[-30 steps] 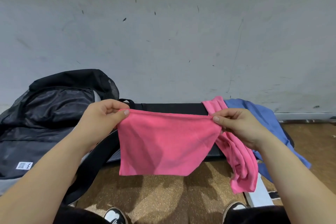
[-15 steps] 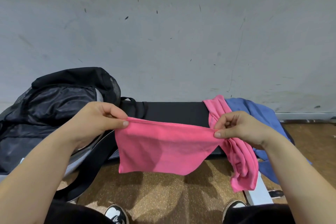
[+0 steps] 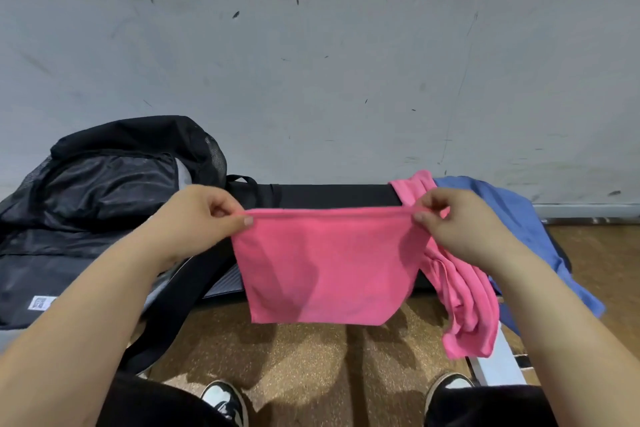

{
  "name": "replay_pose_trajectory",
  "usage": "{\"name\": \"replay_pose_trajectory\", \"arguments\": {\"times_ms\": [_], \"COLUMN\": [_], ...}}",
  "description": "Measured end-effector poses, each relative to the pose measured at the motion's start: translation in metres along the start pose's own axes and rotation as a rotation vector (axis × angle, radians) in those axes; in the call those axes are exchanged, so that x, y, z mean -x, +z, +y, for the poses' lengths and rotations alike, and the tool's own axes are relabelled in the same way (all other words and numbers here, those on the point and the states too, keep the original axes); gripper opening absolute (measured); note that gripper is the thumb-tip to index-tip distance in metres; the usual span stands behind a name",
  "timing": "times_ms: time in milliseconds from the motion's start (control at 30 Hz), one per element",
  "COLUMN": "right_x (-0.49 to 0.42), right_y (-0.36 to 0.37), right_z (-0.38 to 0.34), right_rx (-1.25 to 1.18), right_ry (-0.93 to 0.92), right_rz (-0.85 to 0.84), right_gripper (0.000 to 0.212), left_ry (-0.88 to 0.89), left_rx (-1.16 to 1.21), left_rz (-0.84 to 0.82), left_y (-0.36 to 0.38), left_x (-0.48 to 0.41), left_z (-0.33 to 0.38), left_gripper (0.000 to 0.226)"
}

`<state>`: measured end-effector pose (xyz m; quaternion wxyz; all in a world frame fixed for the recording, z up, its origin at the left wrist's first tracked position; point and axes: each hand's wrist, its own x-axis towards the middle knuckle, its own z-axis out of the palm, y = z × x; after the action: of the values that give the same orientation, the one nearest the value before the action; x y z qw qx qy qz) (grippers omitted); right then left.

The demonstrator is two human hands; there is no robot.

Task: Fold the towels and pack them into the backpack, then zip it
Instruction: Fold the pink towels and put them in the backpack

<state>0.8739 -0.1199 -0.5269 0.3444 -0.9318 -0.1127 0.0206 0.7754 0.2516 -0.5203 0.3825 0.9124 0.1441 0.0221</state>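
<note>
The backpack runs off the left edge, its label too small to read. The pink towel hides part of the bench behind it.

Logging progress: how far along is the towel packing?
Early. The held pink towel looks folded once; left hand and right hand pinch its top corners. A crumpled pink towel and a blue towel lie unfolded on the bench. No towel visible in the backpack; packing and zipping remain.
</note>
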Motion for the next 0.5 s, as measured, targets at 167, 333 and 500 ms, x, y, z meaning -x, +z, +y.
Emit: {"name": "replay_pose_trajectory", "arguments": {"times_ms": [167,333,500], "right_x": [-0.038,-0.073,-0.106], "right_y": [0.039,0.074,0.097], "right_z": [0.0,0.017,0.018], "right_rx": [-0.272,-0.055,-0.153], "right_ry": [0.109,0.104,0.089], "right_rz": [0.27,0.313,0.271], "right_gripper": [0.005,0.014,0.025], "left_ry": [-0.097,-0.093,-0.154], "left_rx": [0.138,-0.026,-0.048], "left_rz": [0.161,0.211,0.28], "left_y": [0.027,0.065,0.085], "left_x": [-0.038,-0.078,-0.109], "left_z": [0.0,-0.003,-0.007], "left_gripper": [0.011,0.016,0.017]}}
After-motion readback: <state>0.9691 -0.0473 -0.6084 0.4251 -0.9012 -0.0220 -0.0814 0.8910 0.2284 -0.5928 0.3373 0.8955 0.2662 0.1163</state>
